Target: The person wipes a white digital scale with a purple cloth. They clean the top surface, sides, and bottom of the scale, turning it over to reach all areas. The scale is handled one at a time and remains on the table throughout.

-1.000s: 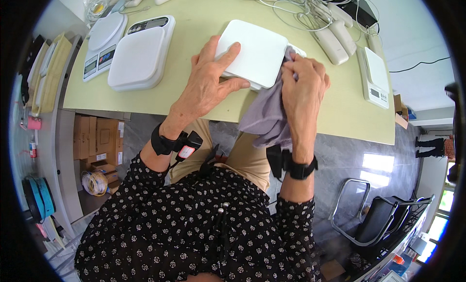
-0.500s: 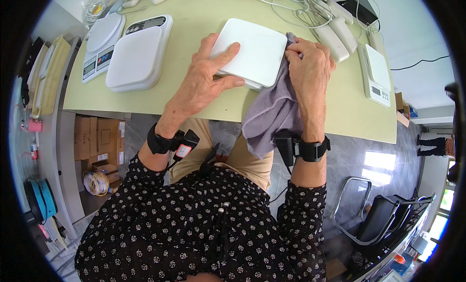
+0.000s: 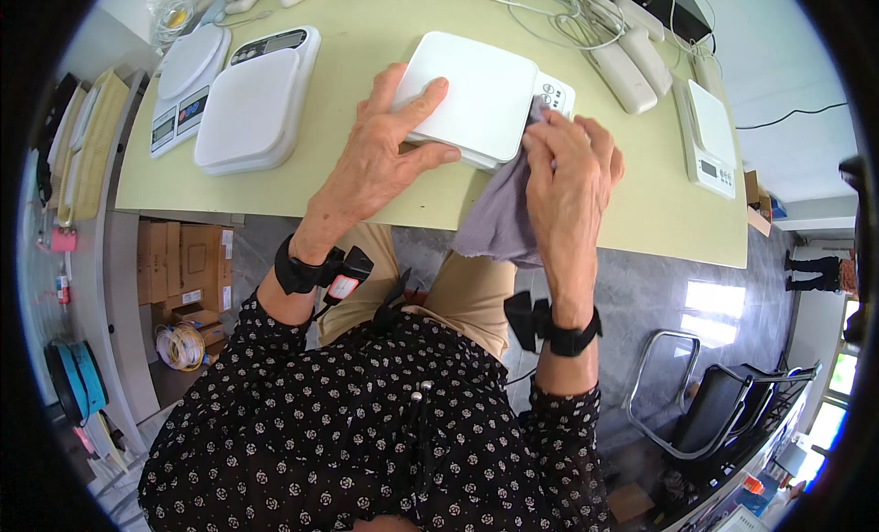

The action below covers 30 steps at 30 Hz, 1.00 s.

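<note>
A white digital kitchen scale (image 3: 472,97) lies on the pale green table in front of me, turned so its button panel points right. My left hand (image 3: 389,134) grips its left side, the thumb near the front edge and a finger over the flat top. In my right hand (image 3: 569,166) is a bunched grey-purple cloth (image 3: 504,216), pressed against the scale's right edge by the panel. Part of the panel with its buttons shows above the fingers. The cloth's lower end hangs over the table's front edge.
Left of me stand a white scale with a square top (image 3: 247,106) and one with a round plate (image 3: 192,70). Another white scale (image 3: 710,134) sits at the right. Long white handheld devices with cables (image 3: 618,74) crowd the table's back right. A metal-framed chair (image 3: 700,399) stands right.
My right hand has shifted down and left along the scale's edge with the cloth, uncovering part of the button panel. My left hand keeps its hold.
</note>
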Each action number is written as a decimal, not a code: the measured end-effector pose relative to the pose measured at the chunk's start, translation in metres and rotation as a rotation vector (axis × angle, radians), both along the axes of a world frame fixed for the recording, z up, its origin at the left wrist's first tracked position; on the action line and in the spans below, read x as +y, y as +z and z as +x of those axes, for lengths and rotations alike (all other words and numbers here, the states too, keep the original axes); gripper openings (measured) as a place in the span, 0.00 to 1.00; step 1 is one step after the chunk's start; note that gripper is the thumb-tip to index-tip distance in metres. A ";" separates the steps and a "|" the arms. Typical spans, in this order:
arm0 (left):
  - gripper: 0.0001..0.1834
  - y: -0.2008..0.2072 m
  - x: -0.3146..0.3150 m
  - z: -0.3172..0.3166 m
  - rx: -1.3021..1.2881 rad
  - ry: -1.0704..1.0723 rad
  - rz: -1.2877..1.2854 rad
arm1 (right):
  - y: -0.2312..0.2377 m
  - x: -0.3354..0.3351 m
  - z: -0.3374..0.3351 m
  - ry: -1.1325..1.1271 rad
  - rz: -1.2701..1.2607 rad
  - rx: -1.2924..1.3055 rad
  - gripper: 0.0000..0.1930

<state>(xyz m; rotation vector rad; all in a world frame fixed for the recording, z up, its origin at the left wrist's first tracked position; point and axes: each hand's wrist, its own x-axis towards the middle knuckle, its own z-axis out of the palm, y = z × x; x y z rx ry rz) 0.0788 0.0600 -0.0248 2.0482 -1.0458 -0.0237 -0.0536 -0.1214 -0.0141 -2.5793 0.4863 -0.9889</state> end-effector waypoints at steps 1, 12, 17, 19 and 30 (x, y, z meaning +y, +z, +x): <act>0.39 0.000 0.000 0.000 -0.002 0.000 0.001 | -0.001 -0.007 0.010 -0.014 -0.032 -0.007 0.06; 0.40 -0.002 -0.002 -0.003 -0.080 0.035 -0.020 | -0.002 -0.014 0.013 -0.208 -0.082 0.012 0.08; 0.40 0.001 -0.003 -0.005 -0.064 0.034 -0.013 | 0.001 0.026 -0.018 -0.166 -0.044 0.027 0.07; 0.39 0.002 -0.003 -0.005 -0.058 0.033 -0.006 | 0.003 0.018 -0.015 -0.139 -0.037 0.042 0.07; 0.39 0.000 -0.004 -0.005 -0.019 0.031 -0.010 | 0.006 -0.031 0.036 -0.115 -0.031 0.018 0.08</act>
